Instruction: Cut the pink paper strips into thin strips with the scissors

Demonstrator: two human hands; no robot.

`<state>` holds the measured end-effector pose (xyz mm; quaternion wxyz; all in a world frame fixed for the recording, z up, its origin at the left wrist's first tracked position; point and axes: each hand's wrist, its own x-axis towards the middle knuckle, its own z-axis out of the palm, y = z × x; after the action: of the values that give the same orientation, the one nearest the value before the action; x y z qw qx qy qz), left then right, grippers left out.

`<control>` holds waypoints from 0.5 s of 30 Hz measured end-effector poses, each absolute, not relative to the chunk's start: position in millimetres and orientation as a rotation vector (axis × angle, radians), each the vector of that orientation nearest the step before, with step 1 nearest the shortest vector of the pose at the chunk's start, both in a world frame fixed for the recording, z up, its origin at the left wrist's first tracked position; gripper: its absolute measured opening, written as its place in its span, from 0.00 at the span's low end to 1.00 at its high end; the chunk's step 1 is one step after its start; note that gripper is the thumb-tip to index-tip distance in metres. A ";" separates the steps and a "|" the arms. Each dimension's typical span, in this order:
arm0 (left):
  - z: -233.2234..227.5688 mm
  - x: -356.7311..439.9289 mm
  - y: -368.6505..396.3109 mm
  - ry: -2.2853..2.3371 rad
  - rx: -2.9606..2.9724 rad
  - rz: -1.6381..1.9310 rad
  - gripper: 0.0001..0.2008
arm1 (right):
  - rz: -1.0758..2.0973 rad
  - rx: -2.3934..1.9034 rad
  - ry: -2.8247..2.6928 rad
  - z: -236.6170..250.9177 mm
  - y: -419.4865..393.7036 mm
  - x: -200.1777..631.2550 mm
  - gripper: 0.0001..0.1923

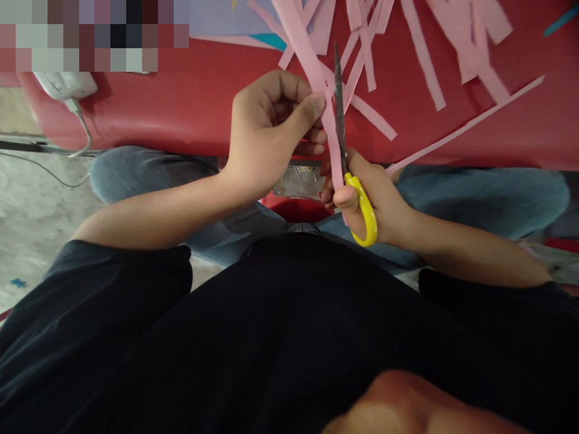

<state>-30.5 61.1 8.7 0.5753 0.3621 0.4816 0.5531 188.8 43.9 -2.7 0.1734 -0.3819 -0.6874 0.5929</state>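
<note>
Basically, everything sits relative to the red table: its near edge runs across the frame, the person's jeans-clad knees tucked just under it. On top, past the hands, a scatter of cut pink strips lies overlapping, with a sheet of light purple paper at the far edge and a white charger at the left corner, cable hanging off. Left hand, just in front of the table edge, is curled, thumb and fingers pinching the pink paper strip near its lower part. Right hand, below the edge, is closed through the yellow-handled scissors, blades nearly together alongside the strip. Strip looks light, floppy, tears easily; best pinched close to the cut line so it stays taut.
</note>
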 end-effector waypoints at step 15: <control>25.3 -24.7 59.1 1.221 0.789 1.282 0.12 | 1.587 -1.186 -1.967 10.5 44.9 183.2 0.36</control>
<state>-24.7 59.1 25.3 0.5660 0.3355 0.5193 0.5454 183.2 44.9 10.5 0.1739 -0.4182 -0.6938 0.5599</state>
